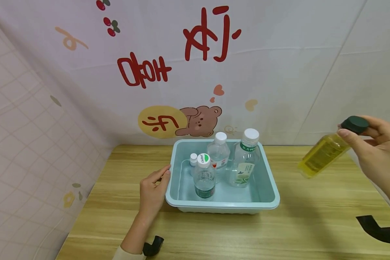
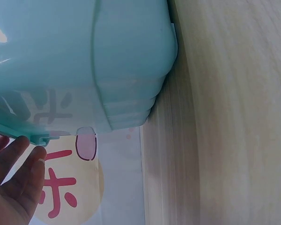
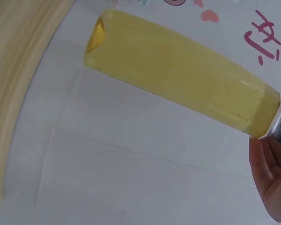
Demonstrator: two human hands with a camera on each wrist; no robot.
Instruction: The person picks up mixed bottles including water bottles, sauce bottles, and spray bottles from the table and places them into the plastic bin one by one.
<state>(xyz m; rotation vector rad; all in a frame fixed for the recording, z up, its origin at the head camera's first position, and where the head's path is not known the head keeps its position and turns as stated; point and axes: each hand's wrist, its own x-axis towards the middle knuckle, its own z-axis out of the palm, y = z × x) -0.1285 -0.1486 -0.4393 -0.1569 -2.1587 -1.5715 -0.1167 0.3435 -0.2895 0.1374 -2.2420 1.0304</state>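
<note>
My right hand [image 1: 381, 144] grips a clear bottle of yellow liquid [image 1: 323, 154] by its dark green cap [image 1: 355, 124]. Tilted, the bottle hangs in the air right of a light blue plastic basin [image 1: 273, 180], its base toward the lower left. In the right wrist view, the yellow bottle [image 3: 178, 70] fills the upper half, with fingers [image 3: 260, 161] at its neck. My left hand [image 1: 154, 189] holds the basin's left rim. Seen from below in the left wrist view, its fingers [image 2: 32, 176] reach the rim; their contact is partly hidden.
Inside the basin stand a tall clear bottle [image 1: 243, 162], another white-capped bottle [image 1: 218, 151], a green-labelled bottle [image 1: 204, 180] and a small white-capped bottle [image 1: 193, 159]. The basin rests on a wooden table [image 1: 214, 234]. A printed white cloth [image 1: 273, 79] hangs behind.
</note>
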